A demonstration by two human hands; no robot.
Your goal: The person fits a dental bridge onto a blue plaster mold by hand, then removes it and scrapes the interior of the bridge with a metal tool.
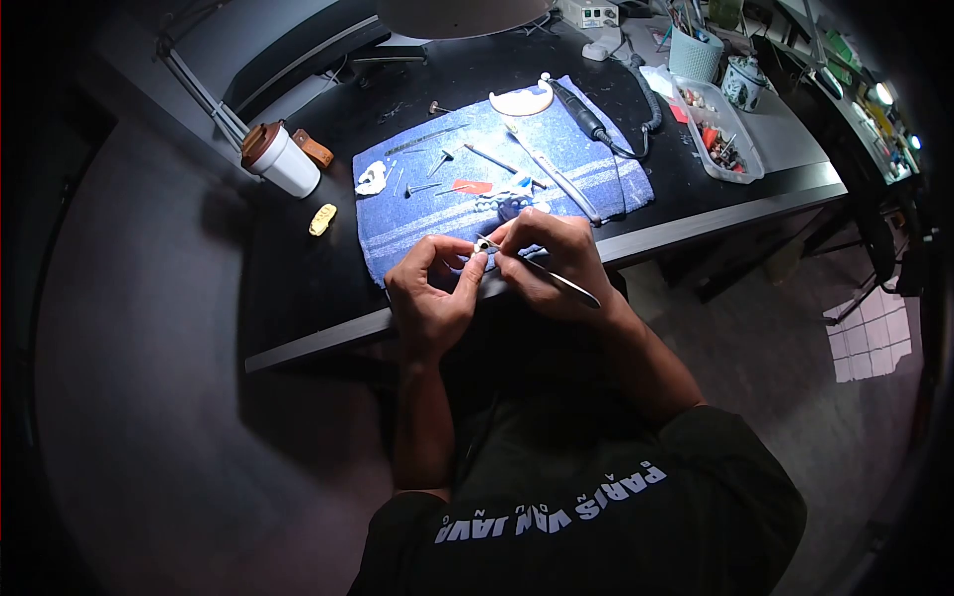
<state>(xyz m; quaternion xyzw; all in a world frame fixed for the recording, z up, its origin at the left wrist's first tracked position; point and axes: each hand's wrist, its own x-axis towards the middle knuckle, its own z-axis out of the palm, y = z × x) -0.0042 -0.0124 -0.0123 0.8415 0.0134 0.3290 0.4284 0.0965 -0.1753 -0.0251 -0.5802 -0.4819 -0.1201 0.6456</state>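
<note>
Over the front edge of a blue towel (417, 214), my left hand (434, 298) pinches a small pale piece (481, 246) between thumb and fingertips. My right hand (555, 260) grips a slim metal tool (566, 286), its tip at the small piece and its rounded end pointing down to the right. Just beyond my fingers lies a dark blue and white object (510, 203), partly hidden. On the towel are a white-handled tool (556, 179), a red piece (472, 186), small rotary bits (444, 159) and a white crumpled piece (371, 178).
A white cup with brown lid (288, 167) and a yellowish piece (322, 220) are at the left. Beyond the towel's right side are a corded handpiece (584, 119), a clear plastic box (740, 171) and a holder with tools (695, 57). A lamp (462, 15) hangs above.
</note>
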